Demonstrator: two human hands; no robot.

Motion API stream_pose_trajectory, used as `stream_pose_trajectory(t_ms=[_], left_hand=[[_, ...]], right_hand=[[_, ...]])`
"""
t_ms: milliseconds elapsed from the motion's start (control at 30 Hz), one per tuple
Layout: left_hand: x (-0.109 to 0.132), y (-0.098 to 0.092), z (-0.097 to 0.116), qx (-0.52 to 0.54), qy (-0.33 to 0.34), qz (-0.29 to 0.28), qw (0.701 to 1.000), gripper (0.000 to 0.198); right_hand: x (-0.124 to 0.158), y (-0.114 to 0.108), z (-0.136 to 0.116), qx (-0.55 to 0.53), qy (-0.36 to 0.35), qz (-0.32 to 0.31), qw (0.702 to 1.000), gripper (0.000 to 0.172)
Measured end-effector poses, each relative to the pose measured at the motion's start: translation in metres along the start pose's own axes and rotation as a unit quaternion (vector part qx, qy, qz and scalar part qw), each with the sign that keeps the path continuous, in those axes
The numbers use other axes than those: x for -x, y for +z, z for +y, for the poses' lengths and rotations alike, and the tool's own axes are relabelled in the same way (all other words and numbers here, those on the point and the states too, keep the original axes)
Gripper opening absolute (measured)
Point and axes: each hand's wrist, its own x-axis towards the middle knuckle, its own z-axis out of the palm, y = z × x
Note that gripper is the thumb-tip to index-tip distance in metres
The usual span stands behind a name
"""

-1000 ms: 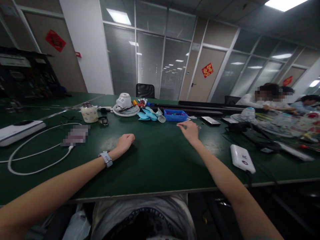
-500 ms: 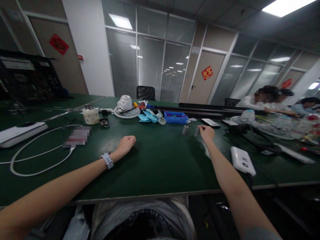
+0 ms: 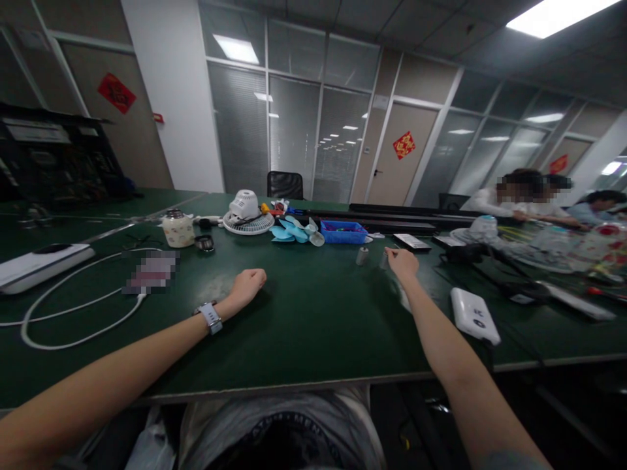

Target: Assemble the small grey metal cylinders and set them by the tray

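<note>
Since a second ago the right hand [image 3: 404, 263] has left its flat, spread pose in front of the shallow blue plastic tray [image 3: 343, 232] and shifted to the right. It has hardly moved over the last half second. The left hand [image 3: 247, 285] has stayed where it was.

The right hand now lies far out on the dark green worktop [image 3: 313, 326], its fingers [image 3: 393, 256] curled in and drawn close at a small grey cylinder [image 3: 383, 260] that stands upright just at their tips. The view is too small to tell whether they grip it or only touch it. A second grey cylinder [image 3: 362, 255] stands upright just to the left of the first, apart from the hand and near the front of the blue tray.

The left hand rests on the worktop as a closed fist, fingers folded together, with nothing visible in it. A grey wristwatch [image 3: 209, 315] sits on its wrist.

Left of the tray lie pale blue plastic fan blades [image 3: 294, 230], and behind them a white round fan grille with its motor housing [image 3: 245, 212]. A cream jar with a metal lid [image 3: 177, 228] stands further left. A white cable [image 3: 73, 313] loops over the left part of the worktop. A white oblong device [image 3: 474, 315] lies right of the right forearm.
</note>
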Motion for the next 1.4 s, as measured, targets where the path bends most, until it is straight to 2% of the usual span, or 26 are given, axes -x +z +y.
stream_pose_trajectory(t_ms=[133, 200, 300, 500, 600, 700, 800, 900, 1033, 1133, 1267, 1400], left_hand=[[0.001, 0.0, 0.001, 0.002, 0.012, 0.001, 1.0, 0.029], [0.001, 0.001, 0.001, 0.005, 0.014, 0.001, 1.0, 0.029], [0.001, 0.002, 0.001, 0.012, 0.013, -0.002, 1.0, 0.029], [0.003, 0.001, 0.004, 0.013, 0.011, -0.005, 1.0, 0.028], [0.003, 0.001, 0.005, 0.009, 0.016, -0.007, 1.0, 0.028], [0.003, 0.0, 0.005, 0.001, 0.019, -0.007, 1.0, 0.029], [0.005, -0.001, 0.009, -0.011, 0.014, -0.009, 1.0, 0.03], [0.009, -0.003, 0.017, -0.024, 0.033, -0.015, 0.999, 0.031], [0.018, -0.003, 0.035, -0.022, 0.111, 0.008, 0.994, 0.031], [0.025, 0.0, 0.047, 0.002, 0.172, 0.021, 0.985, 0.037], [0.029, 0.006, 0.054, 0.012, 0.205, 0.002, 0.979, 0.033], [0.029, 0.01, 0.054, 0.04, 0.18, 0.007, 0.983, 0.031]], right_hand=[[0.005, 0.009, -0.007, 0.034, -0.097, 0.094, 0.99, 0.049], [0.008, 0.015, -0.014, 0.049, -0.138, 0.102, 0.984, 0.054], [0.013, 0.024, -0.027, 0.065, -0.177, 0.074, 0.979, 0.056], [0.015, 0.036, -0.042, 0.06, -0.137, 0.017, 0.989, 0.057], [0.014, 0.036, -0.045, 0.039, -0.105, 0.006, 0.994, 0.053], [0.02, 0.03, -0.051, 0.013, -0.111, 0.004, 0.994, 0.05], [0.039, 0.022, -0.069, -0.035, -0.153, -0.002, 0.988, 0.049], [0.071, 0.011, -0.1, -0.105, -0.214, -0.013, 0.971, 0.049], [0.12, -0.006, -0.145, -0.185, -0.301, -0.047, 0.934, 0.046], [0.148, -0.017, -0.169, -0.222, -0.354, -0.078, 0.905, 0.042], [0.164, -0.024, -0.181, -0.25, -0.39, -0.088, 0.882, 0.037], [0.164, -0.025, -0.181, -0.262, -0.391, -0.097, 0.877, 0.038]])
